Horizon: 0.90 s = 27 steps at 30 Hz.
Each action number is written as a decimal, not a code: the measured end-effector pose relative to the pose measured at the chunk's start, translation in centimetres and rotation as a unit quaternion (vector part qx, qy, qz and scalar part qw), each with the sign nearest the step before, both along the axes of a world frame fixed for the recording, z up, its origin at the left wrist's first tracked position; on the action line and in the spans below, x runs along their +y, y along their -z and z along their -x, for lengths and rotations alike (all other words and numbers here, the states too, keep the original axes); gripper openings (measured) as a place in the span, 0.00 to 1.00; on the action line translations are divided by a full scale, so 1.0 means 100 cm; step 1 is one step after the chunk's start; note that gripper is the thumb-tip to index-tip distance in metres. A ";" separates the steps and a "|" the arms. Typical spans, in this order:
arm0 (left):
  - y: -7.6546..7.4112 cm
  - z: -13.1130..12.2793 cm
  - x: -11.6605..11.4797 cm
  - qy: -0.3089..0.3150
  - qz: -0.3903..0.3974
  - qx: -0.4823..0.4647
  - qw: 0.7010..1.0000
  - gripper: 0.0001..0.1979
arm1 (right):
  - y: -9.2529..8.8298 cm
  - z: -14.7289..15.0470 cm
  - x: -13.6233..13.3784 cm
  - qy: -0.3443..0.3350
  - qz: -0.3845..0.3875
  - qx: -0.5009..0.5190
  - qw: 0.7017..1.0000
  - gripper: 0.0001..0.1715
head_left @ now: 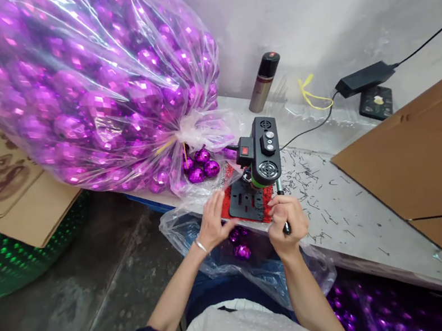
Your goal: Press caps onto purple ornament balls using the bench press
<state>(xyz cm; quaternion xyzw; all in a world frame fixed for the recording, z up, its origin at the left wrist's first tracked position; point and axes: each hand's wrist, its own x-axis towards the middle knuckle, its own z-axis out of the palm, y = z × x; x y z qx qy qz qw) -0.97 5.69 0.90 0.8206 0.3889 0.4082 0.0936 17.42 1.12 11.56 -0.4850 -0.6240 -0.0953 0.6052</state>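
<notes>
A small black bench drill press (266,151) with a red switch stands on a red mat (225,206). My right hand (286,221) is wrapped round its lever handle (287,228), whose black end shows below the fist. My left hand (215,221) rests at the left front of the slotted base plate (239,201), fingers stretched out and thumb apart. I see nothing held in it. Several shiny purple balls (203,166) lie behind it, by the bag's neck. More purple balls (242,251) sit in a clear plastic bag (194,244) below the table edge.
A huge tied clear bag of purple balls (105,89) fills the back left. Behind the press stand a spray can (264,82) and a power adapter (366,78) with its cord. Small dark wire bits (315,194) litter the table; a cardboard box (430,163) stands right.
</notes>
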 end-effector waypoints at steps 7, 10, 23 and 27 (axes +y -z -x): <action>-0.024 -0.006 0.125 -0.103 0.095 0.088 0.986 0.24 | -0.002 -0.001 0.000 0.001 0.000 -0.024 1.000 0.14; -0.024 -0.008 0.143 -0.071 0.103 0.100 0.987 0.26 | -0.003 -0.001 0.000 -0.001 -0.005 -0.034 0.999 0.14; -0.040 0.001 0.040 0.101 0.430 -0.387 0.809 0.29 | -0.021 -0.003 0.004 0.003 0.012 0.001 1.000 0.14; -0.024 -0.021 0.010 0.114 0.537 -0.419 0.723 0.29 | -0.023 -0.006 0.005 0.002 0.015 -0.007 1.000 0.14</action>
